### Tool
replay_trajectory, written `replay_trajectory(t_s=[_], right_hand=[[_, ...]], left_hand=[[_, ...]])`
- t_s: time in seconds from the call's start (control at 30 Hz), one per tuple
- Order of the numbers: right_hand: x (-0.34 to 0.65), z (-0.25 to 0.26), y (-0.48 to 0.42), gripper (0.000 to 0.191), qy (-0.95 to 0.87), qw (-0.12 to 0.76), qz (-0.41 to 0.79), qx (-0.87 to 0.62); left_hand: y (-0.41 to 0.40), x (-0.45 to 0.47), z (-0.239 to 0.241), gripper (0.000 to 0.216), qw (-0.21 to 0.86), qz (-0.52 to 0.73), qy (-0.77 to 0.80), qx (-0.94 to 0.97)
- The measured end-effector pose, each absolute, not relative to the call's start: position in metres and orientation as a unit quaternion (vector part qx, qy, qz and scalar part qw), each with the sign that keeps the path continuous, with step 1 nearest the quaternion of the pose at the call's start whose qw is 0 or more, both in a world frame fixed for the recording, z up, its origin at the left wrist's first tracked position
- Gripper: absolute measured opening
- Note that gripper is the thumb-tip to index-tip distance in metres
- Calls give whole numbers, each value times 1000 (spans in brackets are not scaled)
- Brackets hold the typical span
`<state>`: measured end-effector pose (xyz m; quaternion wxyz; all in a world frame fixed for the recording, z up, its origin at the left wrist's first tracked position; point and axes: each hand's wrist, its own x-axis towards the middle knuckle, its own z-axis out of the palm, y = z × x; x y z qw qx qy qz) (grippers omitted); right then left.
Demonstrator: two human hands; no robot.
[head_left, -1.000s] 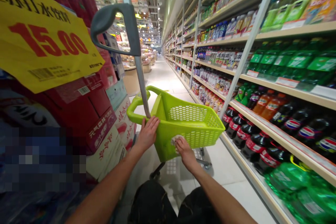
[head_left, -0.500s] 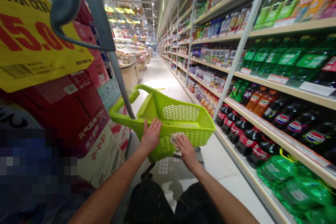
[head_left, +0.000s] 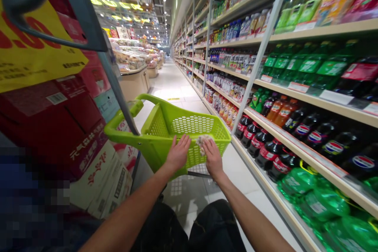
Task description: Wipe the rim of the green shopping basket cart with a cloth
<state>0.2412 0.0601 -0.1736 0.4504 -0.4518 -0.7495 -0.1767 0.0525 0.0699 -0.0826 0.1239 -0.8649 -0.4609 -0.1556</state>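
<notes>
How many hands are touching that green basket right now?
2. The left hand lies flat on the near wall of the green basket; the right hand beside it presses a small cloth against the rim.

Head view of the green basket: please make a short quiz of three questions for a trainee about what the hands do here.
1. True or false: the left hand rests flat on the near wall of the green basket.
2. What does the right hand press against the basket? A) a bottle B) a whitish cloth C) a price sign
3. On which side of the aisle do the drink shelves stand?

Key: 1 true; 2 B; 3 the right side.
</notes>
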Motion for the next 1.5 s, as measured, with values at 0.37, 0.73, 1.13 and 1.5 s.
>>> replay_trajectory(t_s=[0.37,0.73,1.13,1.5], right_hand=[[288,-187,56,43,-726,454,-186,-483],[325,-201,42,48,-692,451,-185,-533],[332,-236,42,48,-651,482,-107,-577],[336,-250,43,47,-605,481,-43,-633]], left_hand=[[80,67,-75,58,93,-136,-478,-863],[79,65,-75,48,95,-138,-487,-857],[78,64,-74,45,82,-143,-494,-854],[75,65,-74,43,60,-151,-506,-847]])
